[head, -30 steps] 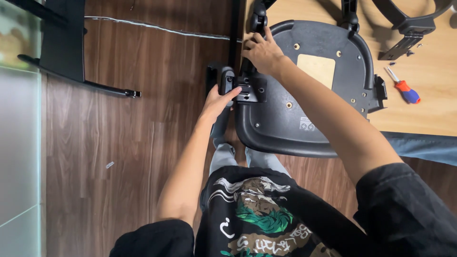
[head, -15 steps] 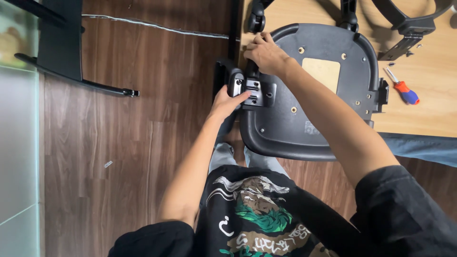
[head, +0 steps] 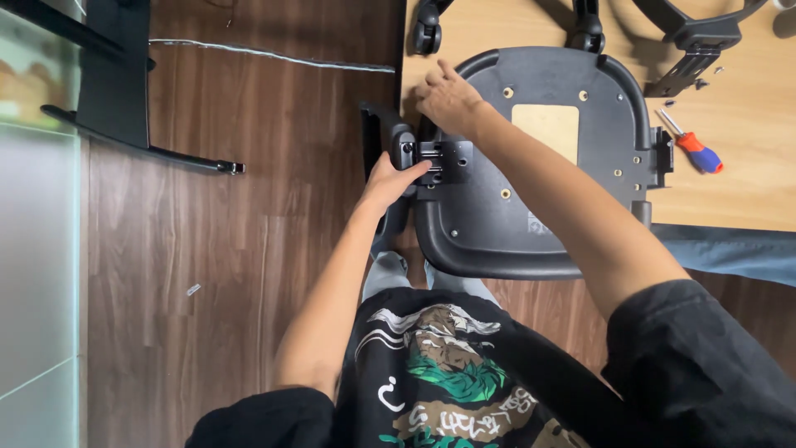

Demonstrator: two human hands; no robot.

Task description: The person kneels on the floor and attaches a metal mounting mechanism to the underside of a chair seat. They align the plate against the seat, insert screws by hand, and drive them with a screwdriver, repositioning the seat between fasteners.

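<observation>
Grasping: left hand clamps armrest bracket at seat pan 9 o'clock edge | right hand rests loosely at 11 | step: aligning bracket holes | next: likely screws, screwdriver at 3

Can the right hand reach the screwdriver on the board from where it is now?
Probably yes. The right hand rests at the seat's left edge, and the screwdriver lies uncovered on the board right of the seat; nothing blocks it.
</observation>
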